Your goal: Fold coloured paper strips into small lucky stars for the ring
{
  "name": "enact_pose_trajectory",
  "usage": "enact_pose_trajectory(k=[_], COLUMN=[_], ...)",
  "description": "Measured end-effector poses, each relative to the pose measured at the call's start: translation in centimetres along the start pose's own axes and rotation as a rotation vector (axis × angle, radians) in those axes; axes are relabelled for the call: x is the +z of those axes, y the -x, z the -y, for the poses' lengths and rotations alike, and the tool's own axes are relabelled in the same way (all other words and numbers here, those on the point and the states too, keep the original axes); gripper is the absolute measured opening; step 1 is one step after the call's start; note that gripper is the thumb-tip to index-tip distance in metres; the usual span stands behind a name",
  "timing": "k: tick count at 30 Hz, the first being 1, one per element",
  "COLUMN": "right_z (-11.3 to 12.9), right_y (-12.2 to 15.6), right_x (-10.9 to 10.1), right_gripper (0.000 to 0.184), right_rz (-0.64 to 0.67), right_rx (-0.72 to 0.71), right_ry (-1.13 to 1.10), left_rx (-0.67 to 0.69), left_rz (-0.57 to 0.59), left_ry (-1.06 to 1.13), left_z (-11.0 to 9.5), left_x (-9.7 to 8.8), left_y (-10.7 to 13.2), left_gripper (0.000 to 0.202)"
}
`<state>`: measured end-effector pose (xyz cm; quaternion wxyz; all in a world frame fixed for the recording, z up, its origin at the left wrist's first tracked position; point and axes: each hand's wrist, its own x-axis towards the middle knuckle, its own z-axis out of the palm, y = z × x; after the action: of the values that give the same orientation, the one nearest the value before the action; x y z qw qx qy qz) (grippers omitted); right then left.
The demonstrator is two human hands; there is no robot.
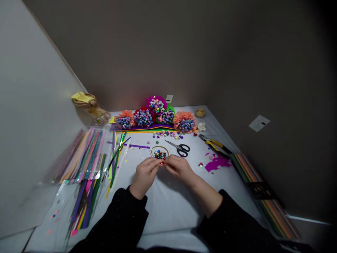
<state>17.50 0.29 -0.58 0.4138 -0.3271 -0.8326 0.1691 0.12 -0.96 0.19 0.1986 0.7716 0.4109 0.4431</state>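
My left hand (146, 174) and my right hand (179, 167) meet at the fingertips over the white table cover (168, 211). Pinched between them is a tiny red piece (162, 163), perhaps a paper star; the fingers hide most of it. Just beyond my fingers lies a thin gold ring (159, 151) holding a heap of small multicoloured paper stars (160, 154). Black-handled scissors (179, 148) lie open to the right of the ring, near my right hand.
Clusters of paper stars on crepe-paper flowers (156, 114) line the far edge, with loose stars (167, 134) before them. Yellow-handled pliers (213, 144) and magenta scraps (217, 164) lie right. Bundles of coloured paper strips (81, 156) lie left, and walls close both sides.
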Motion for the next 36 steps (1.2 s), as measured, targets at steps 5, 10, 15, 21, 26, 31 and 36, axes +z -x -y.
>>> enact_pose_trajectory(k=[5, 10, 15, 21, 26, 31, 36], right_z=[0.1, 0.5, 1.0, 0.7, 1.0, 1.3, 1.1], right_y=[0.2, 0.3, -0.3, -0.5, -0.5, -0.5, -0.3], right_x=[0.5, 0.9, 0.5, 0.7, 0.9, 0.7, 0.9], right_gripper=[0.018, 0.018, 0.017, 0.025, 0.021, 0.022, 0.023], right_rz=[-0.038, -0.065, -0.054, 0.047, 0.035, -0.01, 0.014], right_rx=[0.015, 0.1, 0.295, 0.806, 0.941, 0.913, 0.877], right_ry=[0.025, 0.035, -0.179, -0.757, -0.992, -1.008, -0.977], left_rx=[0.001, -0.038, -0.061, -0.049, -0.082, -0.017, -0.008], left_rz=[-0.032, -0.043, -0.023, 0.043, -0.028, 0.006, -0.004], left_ry=[-0.012, -0.011, 0.042, 0.06, 0.046, 0.024, 0.006], left_z=[0.2, 0.3, 0.3, 0.5, 0.3, 0.1, -0.2], left_x=[0.5, 0.8, 0.5, -0.1, -0.1, 0.1, 0.2], left_y=[0.3, 0.4, 0.0, -0.3, -0.2, -0.1, -0.1], left_gripper=[0.019, 0.018, 0.02, 0.023, 0.014, 0.018, 0.018])
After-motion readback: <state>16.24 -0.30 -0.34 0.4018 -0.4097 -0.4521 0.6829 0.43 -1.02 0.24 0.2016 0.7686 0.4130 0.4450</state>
